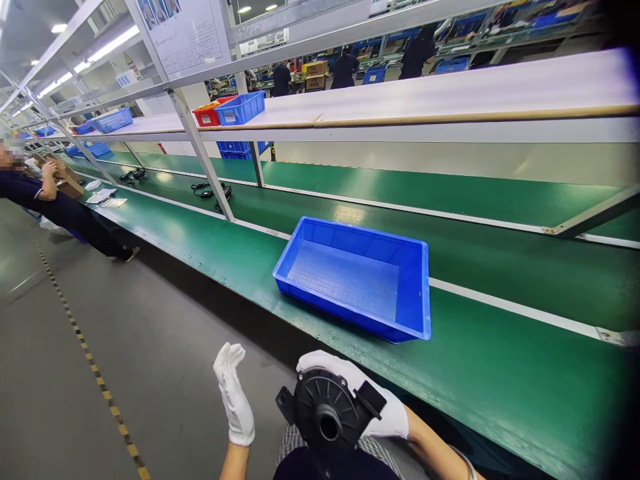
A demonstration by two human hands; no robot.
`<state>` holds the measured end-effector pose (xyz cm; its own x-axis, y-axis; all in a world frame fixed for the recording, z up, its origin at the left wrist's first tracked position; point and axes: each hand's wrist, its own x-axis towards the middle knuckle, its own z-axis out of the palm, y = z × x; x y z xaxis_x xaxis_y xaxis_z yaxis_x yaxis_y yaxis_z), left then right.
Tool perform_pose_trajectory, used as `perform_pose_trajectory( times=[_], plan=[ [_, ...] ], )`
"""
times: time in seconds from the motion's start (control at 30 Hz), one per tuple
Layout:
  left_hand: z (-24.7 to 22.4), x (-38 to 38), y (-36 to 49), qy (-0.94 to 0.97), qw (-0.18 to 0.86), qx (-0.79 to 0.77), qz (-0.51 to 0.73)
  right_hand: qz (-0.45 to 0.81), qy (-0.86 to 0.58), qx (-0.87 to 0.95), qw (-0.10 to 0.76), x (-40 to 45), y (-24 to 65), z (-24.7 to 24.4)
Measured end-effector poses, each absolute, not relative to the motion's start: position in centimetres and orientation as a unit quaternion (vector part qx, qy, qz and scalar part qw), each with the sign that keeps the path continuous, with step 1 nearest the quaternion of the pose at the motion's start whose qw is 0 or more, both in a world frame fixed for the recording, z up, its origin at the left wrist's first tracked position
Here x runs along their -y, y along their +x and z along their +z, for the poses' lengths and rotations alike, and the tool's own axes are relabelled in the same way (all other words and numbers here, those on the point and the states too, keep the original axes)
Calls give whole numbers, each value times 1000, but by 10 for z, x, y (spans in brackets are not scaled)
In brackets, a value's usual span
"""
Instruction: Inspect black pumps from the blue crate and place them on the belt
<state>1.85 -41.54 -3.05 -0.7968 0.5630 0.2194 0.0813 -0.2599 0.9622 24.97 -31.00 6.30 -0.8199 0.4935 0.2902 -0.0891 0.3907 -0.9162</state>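
A round black motor-like part with a central opening and side lugs is held close to my body, below the bench edge. My right hand, in a white glove, is wrapped behind and over the top of it. To the left of the part, my left hand, also white-gloved, is raised with its fingers stretched out and touches nothing. Beyond both hands, a blue plastic bin with nothing in it rests slightly askew on the green bench.
Metal posts carry a white shelf with a small blue bin and a red bin. Black corded parts lie farther along the bench. A person stands at far left.
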Motion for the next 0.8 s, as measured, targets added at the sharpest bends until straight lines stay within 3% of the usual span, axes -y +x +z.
perform_pose_trajectory(
  times=[0.8],
  plan=[
    [-38, 408, 28, 281, 227, -618, 698, 610, -123, 736, 267, 316, 276, 30]
  ],
)
